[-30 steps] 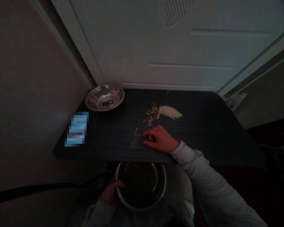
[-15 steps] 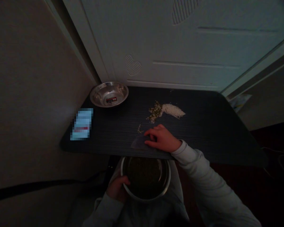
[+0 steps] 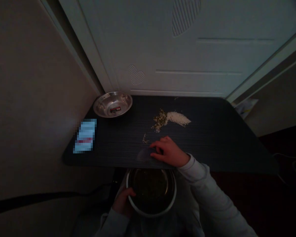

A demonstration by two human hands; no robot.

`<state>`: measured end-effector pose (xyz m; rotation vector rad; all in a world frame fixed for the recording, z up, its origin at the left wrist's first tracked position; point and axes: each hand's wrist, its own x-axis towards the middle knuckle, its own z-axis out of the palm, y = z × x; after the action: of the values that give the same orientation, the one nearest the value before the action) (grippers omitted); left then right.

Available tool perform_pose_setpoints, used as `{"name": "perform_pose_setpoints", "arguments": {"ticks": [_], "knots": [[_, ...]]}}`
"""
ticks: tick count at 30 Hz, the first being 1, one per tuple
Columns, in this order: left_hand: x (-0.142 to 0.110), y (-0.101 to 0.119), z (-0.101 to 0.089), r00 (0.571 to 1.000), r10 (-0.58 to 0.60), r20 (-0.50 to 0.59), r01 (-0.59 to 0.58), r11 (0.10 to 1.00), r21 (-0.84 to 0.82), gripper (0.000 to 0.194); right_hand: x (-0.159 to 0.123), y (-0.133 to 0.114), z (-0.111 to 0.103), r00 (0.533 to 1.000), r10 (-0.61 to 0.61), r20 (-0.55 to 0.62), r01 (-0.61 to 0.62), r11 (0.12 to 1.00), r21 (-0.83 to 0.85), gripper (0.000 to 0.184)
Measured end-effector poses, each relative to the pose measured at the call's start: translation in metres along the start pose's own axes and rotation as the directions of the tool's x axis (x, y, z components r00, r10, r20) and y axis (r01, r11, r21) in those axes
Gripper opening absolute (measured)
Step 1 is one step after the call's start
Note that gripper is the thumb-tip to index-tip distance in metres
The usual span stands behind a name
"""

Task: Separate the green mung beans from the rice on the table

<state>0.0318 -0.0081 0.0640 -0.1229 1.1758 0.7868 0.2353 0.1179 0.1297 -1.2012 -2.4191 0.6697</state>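
My left hand [image 3: 123, 201] grips the left rim of a round metal bowl [image 3: 152, 214], held over my lap just under the table's front edge. Its inside is dark, and what it contains is hard to make out. My right hand [image 3: 171, 151] pinches a thin translucent plastic sheet or scraper [image 3: 144, 155], which lies low against the tabletop near that edge. Just beyond it is a small scatter of grains [image 3: 144, 139]. Farther back lies a pile of white rice-like grains [image 3: 179, 118], touching a pile of greenish grains mixed with pale ones [image 3: 160, 119].
On the dark table [image 3: 212, 138], a second shiny metal bowl [image 3: 112, 104] with a label inside stands at the back left. A phone-like, pixelated bright object [image 3: 85, 135] lies at the left edge. A white door [image 3: 148, 42] rises directly behind the table.
The camera view shifts slightly. Both hands keep their grips, and the translucent sheet stays near the front edge. The grain piles look the same.
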Motion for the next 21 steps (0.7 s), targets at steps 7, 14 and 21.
{"name": "perform_pose_setpoints", "arguments": {"ticks": [7, 14, 21], "knots": [[0.000, 0.005, -0.001, 0.999, -0.051, -0.003, 0.051, 0.999, 0.009, 0.021, -0.011, -0.008, 0.008, 0.992, 0.074, -0.099, -0.070, 0.997, 0.044, 0.024], [0.011, -0.007, -0.002, 1.000, 0.005, 0.008, -0.005, 0.999, 0.033, 0.021, -0.012, -0.008, 0.009, 0.990, 0.086, -0.114, -0.079, 0.995, 0.068, 0.024], [0.018, -0.023, -0.008, 0.999, 0.048, -0.007, -0.048, 0.998, -0.035, 0.027, -0.013, -0.009, 0.007, 0.989, 0.094, -0.110, -0.085, 0.993, 0.087, 0.023]]}}
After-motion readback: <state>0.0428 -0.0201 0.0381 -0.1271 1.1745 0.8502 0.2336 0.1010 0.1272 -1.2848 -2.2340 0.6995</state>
